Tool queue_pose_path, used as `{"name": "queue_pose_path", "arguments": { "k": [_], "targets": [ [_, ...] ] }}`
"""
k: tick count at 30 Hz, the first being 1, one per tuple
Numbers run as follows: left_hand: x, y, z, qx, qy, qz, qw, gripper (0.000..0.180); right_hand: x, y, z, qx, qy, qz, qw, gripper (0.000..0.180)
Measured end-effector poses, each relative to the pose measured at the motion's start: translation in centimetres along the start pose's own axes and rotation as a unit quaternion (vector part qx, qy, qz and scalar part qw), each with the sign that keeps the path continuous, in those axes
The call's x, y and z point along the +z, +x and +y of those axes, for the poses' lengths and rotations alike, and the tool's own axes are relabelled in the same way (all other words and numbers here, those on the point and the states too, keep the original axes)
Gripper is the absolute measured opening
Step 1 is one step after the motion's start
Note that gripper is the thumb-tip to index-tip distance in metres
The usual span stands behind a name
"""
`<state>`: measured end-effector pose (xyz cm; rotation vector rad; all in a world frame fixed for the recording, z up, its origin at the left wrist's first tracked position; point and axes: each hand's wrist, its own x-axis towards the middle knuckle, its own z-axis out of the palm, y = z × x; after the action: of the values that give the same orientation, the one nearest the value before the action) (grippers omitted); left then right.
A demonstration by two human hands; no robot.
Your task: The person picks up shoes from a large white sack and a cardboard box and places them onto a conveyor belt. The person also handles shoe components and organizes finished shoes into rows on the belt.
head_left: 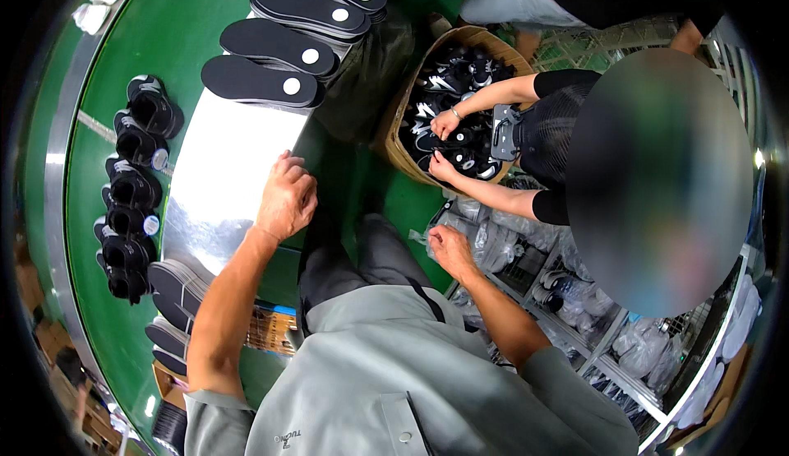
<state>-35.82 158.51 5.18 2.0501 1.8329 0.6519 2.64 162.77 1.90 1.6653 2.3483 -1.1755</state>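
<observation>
Surface: shiny metal plate [222,176] edged by green belt [177,28].
Left hand [288,197]: curled, resting empty on plate's near edge.
Right hand [450,249]: loosely closed, touching clear bags [493,242].
Insoles [261,82]: black, white round stickers, beyond left hand.

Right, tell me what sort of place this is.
Most likely a shoe factory line. Black shoes stand in a row on a green conveyor belt, black insoles lie stacked on a metal table under the left hand, and a co-worker reaches into a basket of shoes.
</observation>
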Motion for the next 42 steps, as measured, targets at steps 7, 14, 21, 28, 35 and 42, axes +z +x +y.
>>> {"name": "queue_pose_path", "arguments": {
  "k": [7, 14, 21, 28, 35, 42],
  "targets": [
    [-0.6, -5.8, 3.1, -0.228, 0.142, 0.174, 0.947, 0.034, -1.1, -0.3, 4.0, -0.001, 0.028, -0.042, 0.999, 0.013],
    [1.9, -9.4, 0.2, -0.337, 0.255, 0.046, 0.905, 0.081, -4.5, 6.6, 6.7, -0.089, -0.145, 0.102, 0.98, 0.012],
    [2.6, -9.0, -0.1, -0.34, 0.255, 0.053, 0.904, 0.084, -5.4, 17.3, 8.5, -0.084, -0.289, 0.044, 0.953, 0.031],
    [2.9, -8.8, -0.5, -0.334, 0.257, 0.065, 0.904, 0.089, -3.4, 22.3, 13.8, -0.036, -0.476, -0.085, 0.875, 0.04],
    [3.3, -9.5, -0.5, -0.325, 0.246, 0.092, 0.908, 0.088, -3.0, 25.8, 11.9, -0.063, -0.618, -0.071, 0.781, 0.014],
    [0.8, -10.6, 1.6, -0.422, 0.172, -0.015, 0.89, 0.085, -8.9, 15.7, 3.5, -0.166, -0.46, -0.04, 0.871, 0.012]
  ]
}}
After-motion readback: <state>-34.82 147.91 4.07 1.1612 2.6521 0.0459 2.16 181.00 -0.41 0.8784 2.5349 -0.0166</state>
